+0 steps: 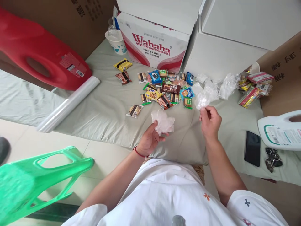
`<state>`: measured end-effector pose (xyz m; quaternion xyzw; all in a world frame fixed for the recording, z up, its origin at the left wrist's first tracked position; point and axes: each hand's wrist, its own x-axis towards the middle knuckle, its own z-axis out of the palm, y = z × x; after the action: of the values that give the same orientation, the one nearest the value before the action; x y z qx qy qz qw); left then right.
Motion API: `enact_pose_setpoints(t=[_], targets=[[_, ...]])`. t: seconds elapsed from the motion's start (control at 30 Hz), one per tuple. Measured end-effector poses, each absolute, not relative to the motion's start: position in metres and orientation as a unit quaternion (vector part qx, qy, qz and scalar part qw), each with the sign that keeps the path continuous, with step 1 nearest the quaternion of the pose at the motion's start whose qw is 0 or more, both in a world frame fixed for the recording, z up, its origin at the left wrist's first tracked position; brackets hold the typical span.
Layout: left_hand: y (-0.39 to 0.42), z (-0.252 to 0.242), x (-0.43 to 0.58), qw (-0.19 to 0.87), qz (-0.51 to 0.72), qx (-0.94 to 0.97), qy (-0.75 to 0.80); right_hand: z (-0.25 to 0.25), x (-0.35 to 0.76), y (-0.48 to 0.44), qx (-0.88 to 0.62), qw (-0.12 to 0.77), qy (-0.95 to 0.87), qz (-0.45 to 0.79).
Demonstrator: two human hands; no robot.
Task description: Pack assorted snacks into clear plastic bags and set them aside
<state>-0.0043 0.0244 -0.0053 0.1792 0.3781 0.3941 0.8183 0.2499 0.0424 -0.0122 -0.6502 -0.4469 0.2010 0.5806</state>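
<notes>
My left hand holds crumpled clear plastic bags between thumb and fingers, over the front part of the cloth-covered surface. To its right, my right hand pinches the lower end of a clear plastic bag beside a heap of similar bags. Small wrapped snacks in several colours lie in a loose pile beyond my hands. One snack packet lies apart at the pile's near left, and a yellow one is farther back.
A Wahaha carton and paper cup stand behind. At left are a red jug, plastic roll and green stool. At right are packed snack bundles, a black phone, keys and a white bottle.
</notes>
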Motion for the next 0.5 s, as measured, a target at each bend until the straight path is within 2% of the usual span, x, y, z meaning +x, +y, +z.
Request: enact_pose_setpoints(t=[0.1, 0.2, 0.33, 0.43, 0.5], targets=[[0.02, -0.006, -0.004, 0.833, 0.384, 0.173, 0.359, -0.01, 0.264, 0.076, -0.644, 0.578, -0.444, 0.231], [0.015, -0.01, -0.008, 0.829, 0.379, 0.176, 0.371, -0.005, 0.263, 0.079, -0.612, 0.624, -0.388, 0.292], [0.02, -0.009, -0.004, 0.83, 0.331, 0.206, 0.399, 0.001, 0.259, 0.038, -0.578, 0.677, -0.289, 0.351], [0.047, 0.01, 0.028, 0.851, 0.296, 0.255, 0.35, -0.002, 0.263, 0.007, -0.592, 0.687, -0.231, 0.353], [0.072, 0.027, 0.057, 0.848, 0.33, 0.285, 0.302, -0.006, 0.268, -0.007, -0.602, 0.684, -0.217, 0.349]])
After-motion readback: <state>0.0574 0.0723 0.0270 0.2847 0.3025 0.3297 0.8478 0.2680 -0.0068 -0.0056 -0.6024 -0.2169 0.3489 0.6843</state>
